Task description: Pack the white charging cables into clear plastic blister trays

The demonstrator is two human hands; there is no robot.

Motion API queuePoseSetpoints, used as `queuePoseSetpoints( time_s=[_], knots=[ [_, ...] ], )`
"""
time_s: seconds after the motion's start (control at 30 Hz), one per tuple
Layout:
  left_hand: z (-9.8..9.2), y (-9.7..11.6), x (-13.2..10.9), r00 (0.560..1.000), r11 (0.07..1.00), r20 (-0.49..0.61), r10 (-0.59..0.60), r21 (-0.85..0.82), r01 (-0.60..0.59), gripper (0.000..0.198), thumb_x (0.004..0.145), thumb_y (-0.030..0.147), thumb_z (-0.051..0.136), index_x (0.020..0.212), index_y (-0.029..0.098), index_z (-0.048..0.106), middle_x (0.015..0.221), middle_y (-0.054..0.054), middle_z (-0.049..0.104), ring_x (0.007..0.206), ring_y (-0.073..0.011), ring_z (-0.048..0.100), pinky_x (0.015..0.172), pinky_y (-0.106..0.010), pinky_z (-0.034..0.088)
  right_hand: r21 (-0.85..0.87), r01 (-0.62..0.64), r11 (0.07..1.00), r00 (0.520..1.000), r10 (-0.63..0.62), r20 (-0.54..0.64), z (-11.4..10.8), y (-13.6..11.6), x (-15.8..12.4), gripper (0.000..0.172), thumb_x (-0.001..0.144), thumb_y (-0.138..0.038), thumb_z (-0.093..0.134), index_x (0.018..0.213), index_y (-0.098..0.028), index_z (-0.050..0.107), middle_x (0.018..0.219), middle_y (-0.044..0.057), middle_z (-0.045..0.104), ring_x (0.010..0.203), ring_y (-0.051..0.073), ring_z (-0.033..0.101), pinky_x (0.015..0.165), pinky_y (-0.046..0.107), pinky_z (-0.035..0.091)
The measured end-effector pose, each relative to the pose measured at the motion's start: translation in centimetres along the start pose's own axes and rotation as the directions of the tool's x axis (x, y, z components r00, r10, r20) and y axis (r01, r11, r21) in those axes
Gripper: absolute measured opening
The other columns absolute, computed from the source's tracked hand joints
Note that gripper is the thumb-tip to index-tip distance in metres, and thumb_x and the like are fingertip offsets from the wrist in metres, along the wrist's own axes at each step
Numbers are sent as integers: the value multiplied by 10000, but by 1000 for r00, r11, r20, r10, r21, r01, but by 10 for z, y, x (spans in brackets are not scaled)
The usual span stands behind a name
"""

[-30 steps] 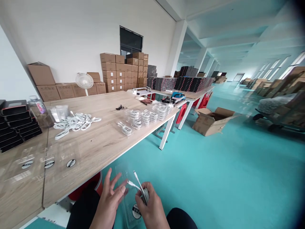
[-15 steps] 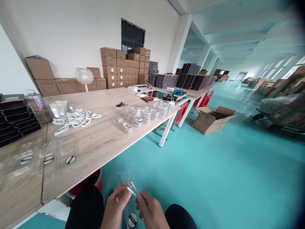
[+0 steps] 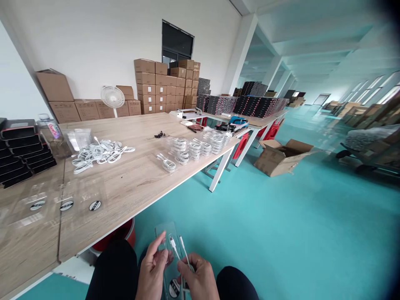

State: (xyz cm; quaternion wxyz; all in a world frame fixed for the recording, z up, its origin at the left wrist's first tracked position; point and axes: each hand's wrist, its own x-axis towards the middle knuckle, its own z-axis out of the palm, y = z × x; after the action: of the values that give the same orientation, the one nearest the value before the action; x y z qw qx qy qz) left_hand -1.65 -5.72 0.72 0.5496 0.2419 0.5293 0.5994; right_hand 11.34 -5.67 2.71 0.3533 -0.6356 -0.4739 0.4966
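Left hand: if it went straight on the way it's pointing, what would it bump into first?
Probably the clear plastic tray, which lies across the line of the left hand; the white cable is close by. Whether hand and tray touch now is unclear.

Illumination is bright, cool and fairly even. Daylight shows at the far-right windows [image 3: 389, 95], which are bleached nearly white. The floor [image 3: 265, 216] carries pale reflections on that side. Shadow is deepest beneath the bench [image 3: 140, 183]; the black trousers [image 3: 113, 271] lose most detail. The clear pack [image 3: 166, 230] shows thin glints and faint outlines. Wide-angle distortion leans the pillar [image 3: 241, 52] and stretches the loaded trolley [image 3: 371, 154], which is smeared. Blackened vignetting occupies the upper-right corner.
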Motion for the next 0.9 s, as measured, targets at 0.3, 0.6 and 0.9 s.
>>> queuePoseSetpoints(
  time_s=[0.3,0.6,0.9],
  knots=[
    [1,-6,1,982,938,54,-183,-289,191,561,587,315,854,1108,193,685,865,-63,749,779,-206,684,722,-293,522,15,-80,997,992,78,103,12,-4,-3,152,688,-280,581,559,-216,531,456,-47,534,458,147,559,475,247,365],
    [0,-6,1,990,970,34,-139,-196,143,365,594,427,881,773,178,685,608,30,591,576,-124,523,559,-245,423,27,-103,994,973,95,209,13,-9,-6,120,702,-221,564,584,-206,546,462,-41,573,445,137,549,461,234,352],
    [-3,-11,7,997,991,-46,-55,-122,49,393,655,505,836,669,182,613,563,33,570,565,-124,513,556,-243,424,-174,-3,985,989,29,148,24,-5,0,162,751,-231,580,592,-204,563,536,-21,602,522,170,617,502,244,392]
  ],
)
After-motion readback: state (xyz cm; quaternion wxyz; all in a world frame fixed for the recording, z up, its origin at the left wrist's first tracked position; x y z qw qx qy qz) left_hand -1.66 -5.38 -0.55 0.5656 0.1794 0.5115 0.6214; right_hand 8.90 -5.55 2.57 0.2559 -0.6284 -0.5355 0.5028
